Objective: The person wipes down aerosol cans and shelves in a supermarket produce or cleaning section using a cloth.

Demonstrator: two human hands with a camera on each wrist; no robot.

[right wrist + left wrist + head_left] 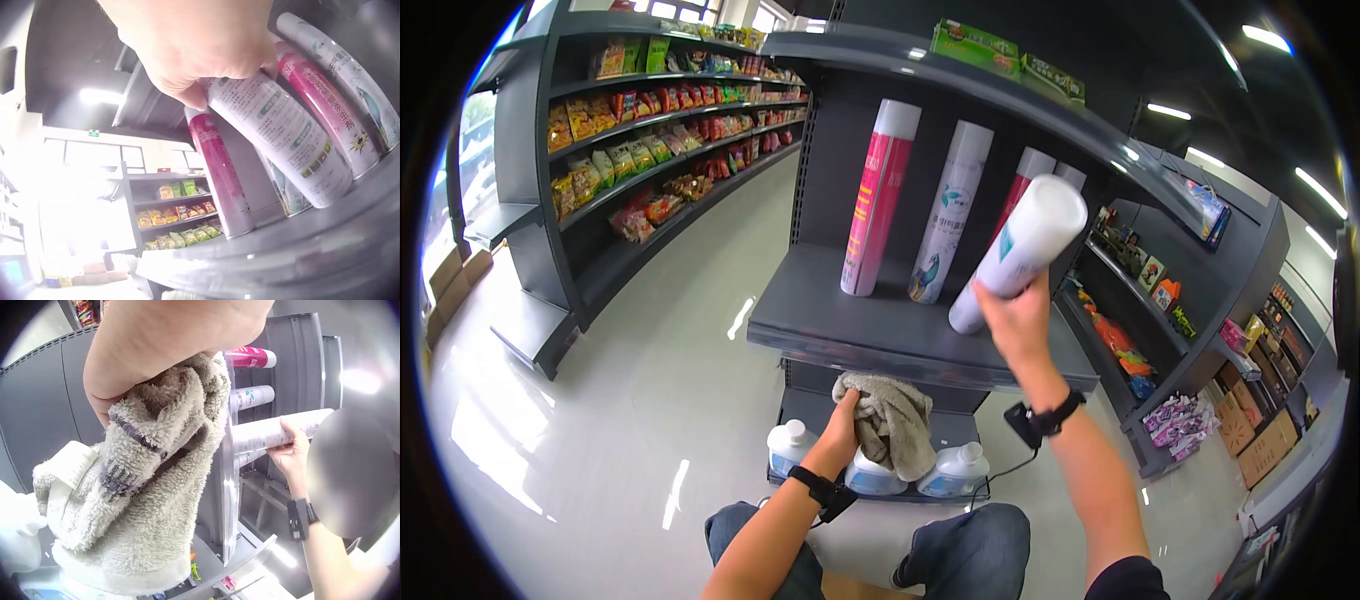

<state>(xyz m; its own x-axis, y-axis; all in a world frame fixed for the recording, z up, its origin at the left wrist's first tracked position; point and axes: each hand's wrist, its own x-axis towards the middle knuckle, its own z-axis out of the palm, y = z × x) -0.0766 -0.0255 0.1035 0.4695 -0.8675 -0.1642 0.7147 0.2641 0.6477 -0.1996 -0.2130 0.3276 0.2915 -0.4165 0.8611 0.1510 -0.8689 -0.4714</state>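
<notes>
My right hand (1018, 325) grips a white aerosol can (1025, 240) with a white cap, thumb on the near side. The can leans toward me over the shelf's right part; in the right wrist view its lower end is close to the shelf surface. Left of it stand a pink-and-white aerosol can (880, 200) and a white one with a peacock picture (950, 215). Behind the held can, another pink can (1027, 170) is partly hidden. My left hand (838, 435) holds a bunched grey terry towel (169, 487) below the shelf's front edge; the towel hangs down.
The dark shelf (820, 305) has a clear strip along its front edge. Below are white bottles (790, 445) on a lower shelf. Green boxes (975, 48) lie on the shelf above. Racks of snack bags (640, 100) stand at left, cartons (1265, 440) at right.
</notes>
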